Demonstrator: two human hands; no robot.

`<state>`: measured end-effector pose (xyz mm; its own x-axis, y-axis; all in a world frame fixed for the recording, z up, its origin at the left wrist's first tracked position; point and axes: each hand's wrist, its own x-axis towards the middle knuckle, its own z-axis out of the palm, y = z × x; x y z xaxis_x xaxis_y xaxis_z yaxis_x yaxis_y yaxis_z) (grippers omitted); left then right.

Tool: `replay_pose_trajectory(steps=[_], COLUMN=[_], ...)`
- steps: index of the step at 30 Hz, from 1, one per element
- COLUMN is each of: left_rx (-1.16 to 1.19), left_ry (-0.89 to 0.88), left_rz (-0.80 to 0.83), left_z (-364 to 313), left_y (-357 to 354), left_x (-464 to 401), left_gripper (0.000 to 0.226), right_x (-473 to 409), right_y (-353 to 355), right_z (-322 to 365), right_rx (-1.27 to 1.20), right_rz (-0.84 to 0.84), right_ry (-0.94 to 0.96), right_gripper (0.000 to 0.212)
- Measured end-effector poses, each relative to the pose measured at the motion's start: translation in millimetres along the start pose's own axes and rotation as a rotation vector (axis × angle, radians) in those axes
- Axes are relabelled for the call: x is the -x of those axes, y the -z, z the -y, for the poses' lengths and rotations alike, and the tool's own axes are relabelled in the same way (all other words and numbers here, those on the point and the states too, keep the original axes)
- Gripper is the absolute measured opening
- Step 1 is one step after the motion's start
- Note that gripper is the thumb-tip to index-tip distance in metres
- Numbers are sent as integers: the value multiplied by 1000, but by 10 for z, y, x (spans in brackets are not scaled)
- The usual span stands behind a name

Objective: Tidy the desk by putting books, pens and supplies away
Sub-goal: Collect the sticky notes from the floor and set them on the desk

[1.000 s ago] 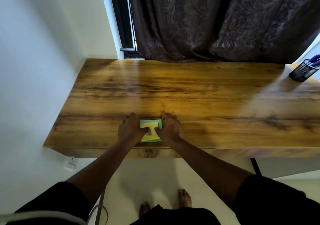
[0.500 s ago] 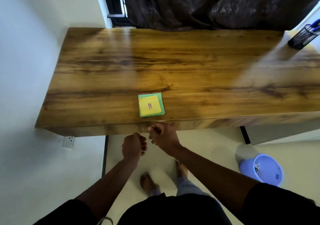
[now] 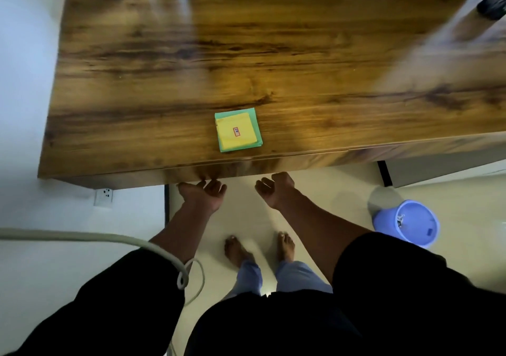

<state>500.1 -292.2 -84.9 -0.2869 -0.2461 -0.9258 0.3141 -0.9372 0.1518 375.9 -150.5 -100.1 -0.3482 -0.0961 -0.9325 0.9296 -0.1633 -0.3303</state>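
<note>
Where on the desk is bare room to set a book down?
Most of the desk is bare: the whole stretch left of and behind the sticky-note pad, up to the curtain edge. Only the far right corner is taken, by the black pen holder.

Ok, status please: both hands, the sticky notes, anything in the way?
Left hand and right hand empty, below desk edge. Sticky notes flat near front edge, untouched. Nothing in the way.
</note>
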Motion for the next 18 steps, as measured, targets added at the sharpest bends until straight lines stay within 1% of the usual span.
replay_pose_trajectory(steps=[2,5,8,11,15,18], left_rx=[40,82,100,89,81,70], left_ry=[-24,-36,-18,-21,-14,-31], left_rz=[-25,18,48,94,123,125], left_z=[-1,-48,-47,-27,-29,-9], left_y=[5,-12,73,160,207,248], left_x=[-39,-184,-337,-387,-375,-349], left_gripper=[73,83,81,76,84,84], right_x=[27,22,-46,-127,-155,-135], right_y=[-33,-77,-51,-10,74,123], right_z=[-18,-45,-104,-125,-135,-169], right_rx=[5,-24,-62,-107,-150,-158], right_rz=[25,65,102,145,214,242], right_ry=[-4,-12,-31,-43,-69,-71], right_gripper=[23,24,18,19,15,15])
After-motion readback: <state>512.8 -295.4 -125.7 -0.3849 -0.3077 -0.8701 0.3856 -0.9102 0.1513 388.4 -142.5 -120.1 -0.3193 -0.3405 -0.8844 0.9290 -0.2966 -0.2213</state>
